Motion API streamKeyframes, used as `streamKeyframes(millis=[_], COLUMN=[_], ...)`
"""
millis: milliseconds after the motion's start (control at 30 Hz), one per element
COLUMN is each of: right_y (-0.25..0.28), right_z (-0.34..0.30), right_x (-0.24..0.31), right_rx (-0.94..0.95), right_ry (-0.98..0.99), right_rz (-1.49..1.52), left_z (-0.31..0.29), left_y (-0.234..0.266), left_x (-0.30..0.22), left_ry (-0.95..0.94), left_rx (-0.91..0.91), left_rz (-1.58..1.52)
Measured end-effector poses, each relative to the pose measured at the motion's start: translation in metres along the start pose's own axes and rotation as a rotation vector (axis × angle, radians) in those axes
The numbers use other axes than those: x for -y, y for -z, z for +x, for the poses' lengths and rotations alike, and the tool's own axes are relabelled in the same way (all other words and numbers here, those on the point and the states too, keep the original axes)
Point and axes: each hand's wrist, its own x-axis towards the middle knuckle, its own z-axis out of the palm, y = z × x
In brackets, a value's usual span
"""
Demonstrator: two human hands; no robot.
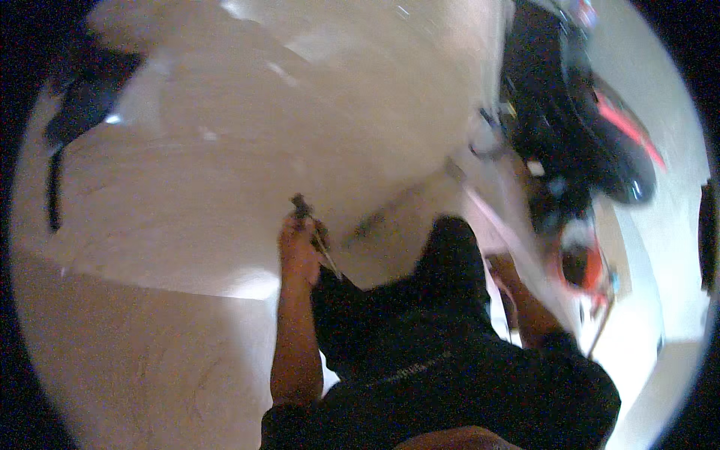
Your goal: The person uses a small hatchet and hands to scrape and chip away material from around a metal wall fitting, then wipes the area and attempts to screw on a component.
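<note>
My left hand (300, 244) is closed around a small dark object (300, 202) whose kind I cannot make out. A thin pale stick or cord (328, 255) runs down from the same hand toward my dark trousers. On the right, my right arm (525, 296) bends inward beside a long pale pink strip or handle (491, 214). The fingers of that hand are hidden and blurred, so its grip does not show. A dark blurred streak (397, 202) lies across the floor ahead of me.
A black motorbike-like shape (540, 82) with a red stripe stands at the far right. Beside it is an orange-red bucket (598, 266). At the far left stands a dark object (86, 105) with a black leg. The brown floor (202, 172) meets a paler edge at lower left.
</note>
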Motion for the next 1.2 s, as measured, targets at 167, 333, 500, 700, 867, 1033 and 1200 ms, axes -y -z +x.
streamKeyframes(millis=[167,333,500,700,867,1033,1200], right_y=[-0.002,-0.060,-0.031,-0.072,-0.105,-0.088,0.031], right_z=[0.019,-0.032,-0.005,-0.041,-0.067,-0.049,0.104], right_x=[0.011,-0.024,0.033,0.007,-0.006,-0.034,-0.009], right_rx=[0.161,0.257,0.133,-0.037,0.022,-0.048,-0.476], right_ry=[0.116,-0.392,-0.815,-0.679,-0.769,-0.781,-0.267], right_rz=[0.127,0.393,1.078,0.810,0.728,0.613,0.538], left_z=[0.041,0.068,0.103,0.107,0.086,0.067,0.119], left_y=[-0.028,-0.074,-0.060,-0.103,-0.115,-0.126,-0.123], left_x=[0.099,0.256,0.393,0.448,0.432,0.370,0.162], left_ry=[0.286,0.725,1.037,1.065,0.984,0.520,-0.550], left_rx=[0.112,0.029,-0.234,-0.142,-0.047,0.196,0.019], left_rz=[-0.314,-0.543,-0.401,-0.319,-0.125,0.438,0.993])
